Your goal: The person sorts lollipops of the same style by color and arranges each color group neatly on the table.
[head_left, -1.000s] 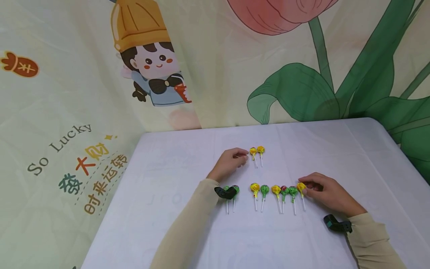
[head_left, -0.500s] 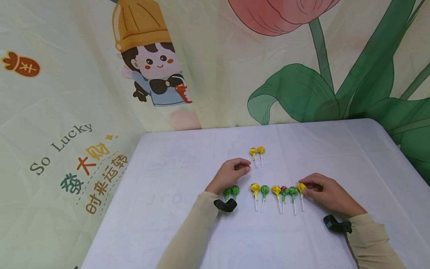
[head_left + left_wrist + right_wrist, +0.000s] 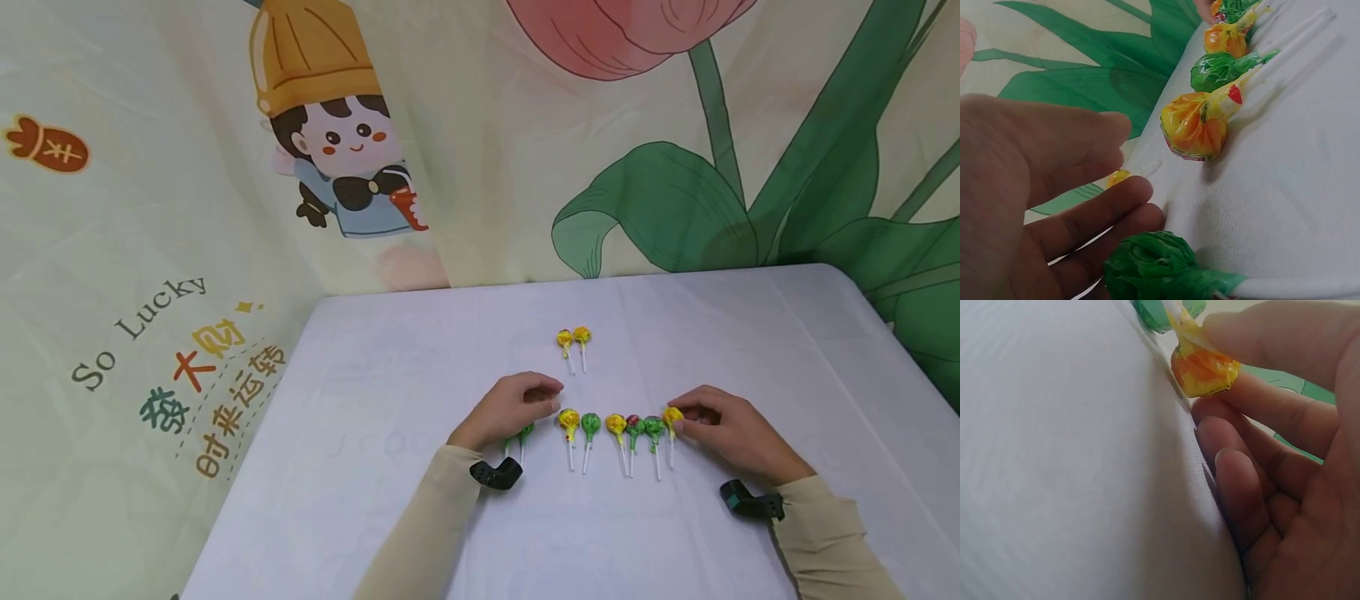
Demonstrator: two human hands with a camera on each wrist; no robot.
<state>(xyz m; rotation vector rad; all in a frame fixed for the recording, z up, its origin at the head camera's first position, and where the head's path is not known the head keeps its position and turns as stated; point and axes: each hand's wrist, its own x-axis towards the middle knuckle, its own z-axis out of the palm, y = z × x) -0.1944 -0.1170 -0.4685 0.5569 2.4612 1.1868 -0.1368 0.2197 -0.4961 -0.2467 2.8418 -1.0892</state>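
Observation:
My left hand (image 3: 512, 408) is just left of a yellow lollipop (image 3: 569, 421), fingers relaxed with a gap between thumb and fingers. In the left wrist view that yellow lollipop (image 3: 1196, 128) lies beyond the fingertips, and a green lollipop (image 3: 1150, 265) is close under the hand. The left hand partly hides a pair of green lollipops (image 3: 525, 433). On the right, my right hand (image 3: 727, 429) pinches a yellow lollipop (image 3: 672, 417) by its wrapped head between thumb and finger. The right wrist view shows this yellow lollipop (image 3: 1204, 369) against the thumb, close over the white cloth.
In the front row are also a green lollipop (image 3: 591, 425), another yellow one (image 3: 617, 423), a red-and-green one (image 3: 634, 427) and a green one (image 3: 655, 428). Two yellow lollipops (image 3: 573, 337) lie farther back. A printed curtain (image 3: 480, 167) hangs behind the white table (image 3: 375, 375).
My left hand has moved from beside the two back yellow lollipops toward me, to the front row. The right hand stays in place, and its lollipop's stick has swung slightly left.

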